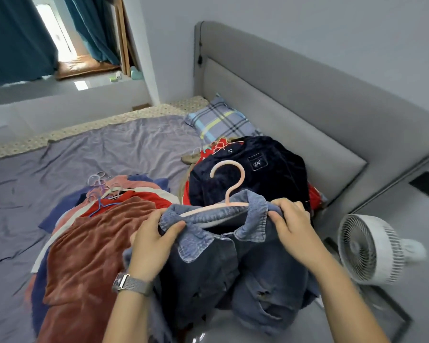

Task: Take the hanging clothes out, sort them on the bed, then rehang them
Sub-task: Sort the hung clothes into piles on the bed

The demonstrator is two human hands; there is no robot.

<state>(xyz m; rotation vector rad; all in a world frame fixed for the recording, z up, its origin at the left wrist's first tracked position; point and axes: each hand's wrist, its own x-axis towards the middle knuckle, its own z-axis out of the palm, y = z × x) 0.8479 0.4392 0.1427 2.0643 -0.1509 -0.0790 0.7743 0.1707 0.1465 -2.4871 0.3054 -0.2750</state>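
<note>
A blue denim jacket [223,263] on a pink hanger [229,184] is held up over the bed's near edge. My left hand [154,243] grips the jacket's left shoulder by the collar. My right hand [292,224] grips its right shoulder. On the left of the bed [109,144] lies a pile topped by a rust-red garment [89,253], with several pale hangers [102,184] at its far end. Behind the jacket sits a second pile topped by a dark navy fleece garment [258,174] with red clothes under it.
A plaid pillow [221,122] lies against the grey padded headboard [307,107]. A white fan [372,248] stands on the floor to the right of the bed. Teal curtains [15,38] and a window ledge are at the far left.
</note>
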